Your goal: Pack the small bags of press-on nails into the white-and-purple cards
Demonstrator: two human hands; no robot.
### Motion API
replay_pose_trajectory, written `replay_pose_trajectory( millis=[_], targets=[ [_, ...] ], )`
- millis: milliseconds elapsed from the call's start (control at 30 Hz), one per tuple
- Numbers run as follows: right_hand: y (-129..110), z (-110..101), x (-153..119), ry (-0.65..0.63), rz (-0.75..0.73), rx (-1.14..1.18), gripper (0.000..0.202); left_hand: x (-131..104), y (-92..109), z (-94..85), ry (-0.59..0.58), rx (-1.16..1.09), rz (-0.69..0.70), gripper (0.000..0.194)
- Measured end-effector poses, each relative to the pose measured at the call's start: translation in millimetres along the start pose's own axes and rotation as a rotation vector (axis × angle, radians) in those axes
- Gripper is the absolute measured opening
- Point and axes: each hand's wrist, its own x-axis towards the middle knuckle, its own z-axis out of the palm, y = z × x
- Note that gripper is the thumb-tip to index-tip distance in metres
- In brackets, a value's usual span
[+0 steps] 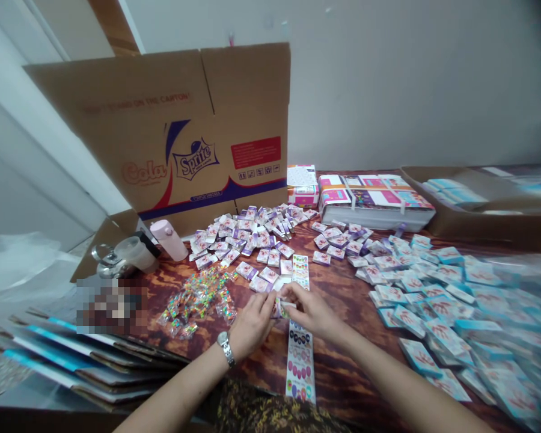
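Observation:
Near the middle of the table, my left hand and my right hand meet around a small white and purple box. Both sets of fingers are closed on it and partly hide it. Beneath the hands runs a long strip of colourful stickers, its far end showing past my fingers. Left of my left hand lie small clear packets of bright multicoloured candy. Just beyond the hands, a heap of similar white and purple boxes covers the table.
Many blue and white boxes spread across the right side. A large cardboard carton stands behind, beside a pink bottle. Bundled printed sheets and an open carton sit at the back right. Folded cardboard lies front left.

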Motion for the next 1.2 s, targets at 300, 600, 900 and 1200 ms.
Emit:
replay_pose_trajectory(
  millis=[300, 600, 900, 1200],
  targets=[
    [9, 1, -1, -0.102, 0.272, 0.604, 0.026, 1, 5, -7.5, 0.009, -0.033, -0.081, 0.052],
    [8, 19, -4, 0.064, 0.276, 0.46, 0.021, 1, 12, -1.8, 0.099, -0.076, -0.049, 0.051],
    [7, 7, -1, 0.074, 0.176, 0.083, 0.028, -5, 15, 1.6, 0.111, -0.102, 0.003, 0.056],
    [18, 22, -5, 0.02, 0.226, 0.318, 0.023, -6, 19, 3.9, 0.053, -0.213, -0.025, 0.043]
  ],
)
